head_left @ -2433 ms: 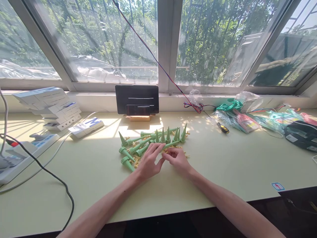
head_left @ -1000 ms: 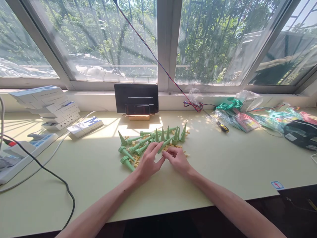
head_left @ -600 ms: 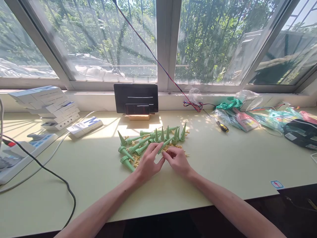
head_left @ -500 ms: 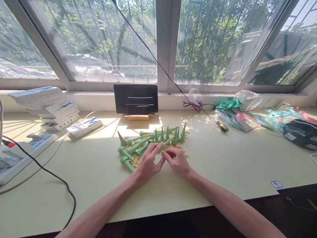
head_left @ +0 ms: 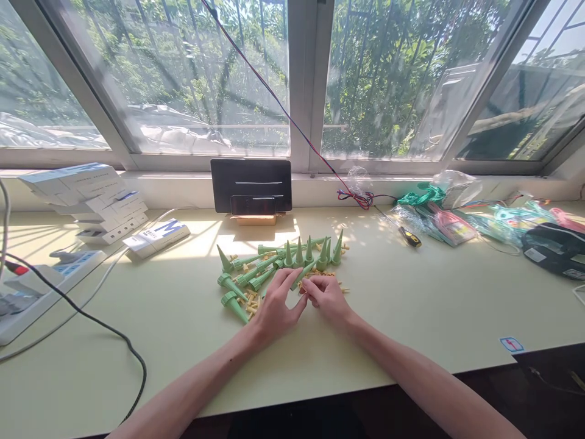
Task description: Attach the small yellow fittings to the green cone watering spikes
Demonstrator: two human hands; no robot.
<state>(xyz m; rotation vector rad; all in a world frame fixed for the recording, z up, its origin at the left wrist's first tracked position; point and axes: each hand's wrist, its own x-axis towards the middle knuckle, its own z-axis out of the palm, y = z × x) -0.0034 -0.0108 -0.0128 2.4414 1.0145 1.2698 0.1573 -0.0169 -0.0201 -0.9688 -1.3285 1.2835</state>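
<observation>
My left hand is closed around a green plastic spike, whose tapered end points away to the right. Facing it, my right hand pinches a small yellow plastic piece at its fingertips, partly hidden by them. The two hands nearly meet over the desk. Beyond them several similar green spikes stand upright on their caps, while others, such as the spike with a ribbed cap, lie on their sides. Small yellow pieces are scattered among them.
A tablet and a phone lean on a wooden stand at the back. White boxes and a power strip are on the left. A screwdriver, bagged items and a black pouch lie right. The desk's front edge runs below my forearms.
The view has tipped slightly, so the scene sits a little lower. My right fingertips have shifted slightly at the yellow piece; the spikes around stay put.
</observation>
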